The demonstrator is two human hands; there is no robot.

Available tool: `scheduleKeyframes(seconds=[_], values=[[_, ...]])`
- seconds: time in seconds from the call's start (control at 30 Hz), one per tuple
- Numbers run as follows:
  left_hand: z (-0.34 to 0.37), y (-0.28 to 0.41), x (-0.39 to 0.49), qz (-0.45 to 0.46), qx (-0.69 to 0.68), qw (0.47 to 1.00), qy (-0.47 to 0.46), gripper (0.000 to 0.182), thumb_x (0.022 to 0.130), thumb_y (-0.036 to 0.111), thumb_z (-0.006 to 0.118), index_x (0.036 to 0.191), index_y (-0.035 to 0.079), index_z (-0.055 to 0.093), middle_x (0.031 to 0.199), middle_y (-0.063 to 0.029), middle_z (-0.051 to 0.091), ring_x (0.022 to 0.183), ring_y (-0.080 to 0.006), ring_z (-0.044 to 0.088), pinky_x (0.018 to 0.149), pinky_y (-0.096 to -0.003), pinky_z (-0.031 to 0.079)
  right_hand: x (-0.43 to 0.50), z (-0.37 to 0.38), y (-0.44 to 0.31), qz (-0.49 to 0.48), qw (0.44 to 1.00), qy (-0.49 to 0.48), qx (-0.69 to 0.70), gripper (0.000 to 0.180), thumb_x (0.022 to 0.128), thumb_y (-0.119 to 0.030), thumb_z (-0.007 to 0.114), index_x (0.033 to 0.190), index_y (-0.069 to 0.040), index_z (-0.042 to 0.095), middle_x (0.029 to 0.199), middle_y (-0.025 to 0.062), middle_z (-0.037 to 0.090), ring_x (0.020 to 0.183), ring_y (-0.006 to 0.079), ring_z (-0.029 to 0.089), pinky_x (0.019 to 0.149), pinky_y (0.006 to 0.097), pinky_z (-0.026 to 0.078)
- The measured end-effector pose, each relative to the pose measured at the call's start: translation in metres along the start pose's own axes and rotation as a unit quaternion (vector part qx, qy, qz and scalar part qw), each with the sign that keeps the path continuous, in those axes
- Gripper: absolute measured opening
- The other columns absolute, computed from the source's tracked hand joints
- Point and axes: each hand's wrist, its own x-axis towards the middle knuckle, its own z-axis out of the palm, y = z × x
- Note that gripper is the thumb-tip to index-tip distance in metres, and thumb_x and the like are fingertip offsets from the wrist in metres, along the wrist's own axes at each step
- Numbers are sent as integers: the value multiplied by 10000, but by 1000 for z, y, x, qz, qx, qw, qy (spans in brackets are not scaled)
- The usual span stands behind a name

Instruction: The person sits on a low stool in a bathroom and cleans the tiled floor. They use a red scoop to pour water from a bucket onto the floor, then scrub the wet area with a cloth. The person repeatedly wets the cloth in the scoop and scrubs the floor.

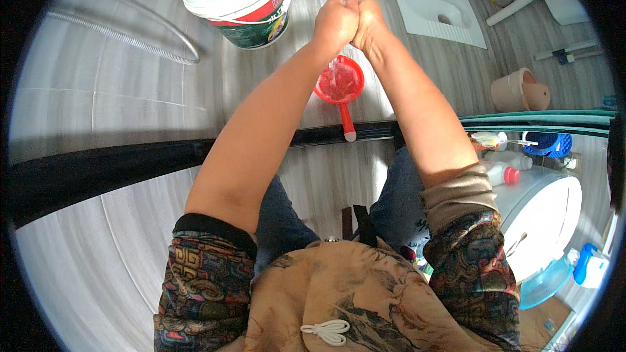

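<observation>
My left hand (335, 22) and my right hand (370, 18) are pressed together out in front of me, fingers folded around each other. A small whitish bit shows at their lower edge, but what lies between the palms is hidden. Below the hands, a red plastic water dipper (348, 78) rests low near the floor, its handle pointing back towards me over a black door track (371, 130). Water falls in a clear stream into the dipper's bowl, and its surface is churned. Both forearms are bare, with the patterned sleeves pushed up to the elbows.
A large white plastic bucket (234, 10) stands ahead on the left, near a metal shower hose (127, 2). A squat toilet (435, 10) lies ahead right. Further right are a beige bucket (511, 90), glass door panels (538, 120) and a washing machine (543, 215) with bottles on top.
</observation>
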Motion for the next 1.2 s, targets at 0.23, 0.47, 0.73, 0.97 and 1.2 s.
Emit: scheduleKeyframes(seconds=[0.23,0.47,0.73,0.97,1.2], values=[[-53,-10,-2,-14,-159,981,-109,401,957,302,373,1072,-22,580,996,-113,640,903,-193,598,808,-315,449,-41,7,3,52,987,-38,-148,547,955,-448,248,1200,15,407,1069,217,563,853,421,617,657,584,532],[-91,-13,4,-50,-345,928,-134,404,978,304,352,1213,20,515,1027,-84,608,938,-154,564,857,-298,434,-46,11,2,106,972,-146,-153,448,963,-343,343,1204,29,411,1052,247,575,895,351,629,762,460,549],[-124,-20,3,-190,-261,942,-92,443,940,435,428,1169,70,531,1089,-81,594,964,-215,598,798,-408,504,-41,6,-5,12,988,-50,-144,338,881,-245,572,1095,13,530,1005,156,606,847,280,622,778,433,531],[-138,-26,7,-188,-364,907,-98,291,864,272,605,1027,39,539,934,-79,591,839,-192,593,727,-374,523,-28,-9,-30,2,992,-75,-100,247,858,-162,526,1050,-8,547,964,117,616,868,241,615,789,414,505],[-152,-21,12,-99,-418,894,-127,278,837,46,580,1093,-26,497,1037,-119,556,921,-191,562,756,-346,488,-29,-26,-44,-71,945,9,-319,178,782,-58,537,941,-89,611,859,-2,638,869,109,579,778,323,447]])
